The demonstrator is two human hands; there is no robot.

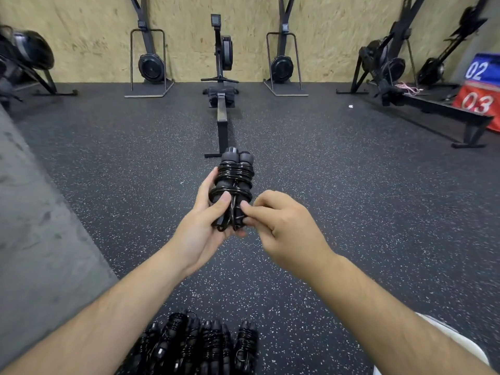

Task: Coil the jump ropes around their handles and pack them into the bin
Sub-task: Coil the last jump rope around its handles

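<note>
You're holding the black jump rope (234, 186) up in front of you, over the speckled rubber floor (351, 198). Your left hand (208, 226) is cupping the bundle from below and the side, thumb pressing across the lower end, fingers clamped around both handles, which are sitting side by side. The cord is wrapping around them in tight glossy loops. Your right hand (281, 226) is meeting the bundle at its lower right, thumb and forefinger pinching together on the cord's loose end down by the handle tips. Below your forearms, at the near edge of the floor, a row of coiled jump ropes (200, 345) is lying packed close together, touching one another. Straight ahead, a rowing machine (221, 85) is standing by the wooden wall.
</note>
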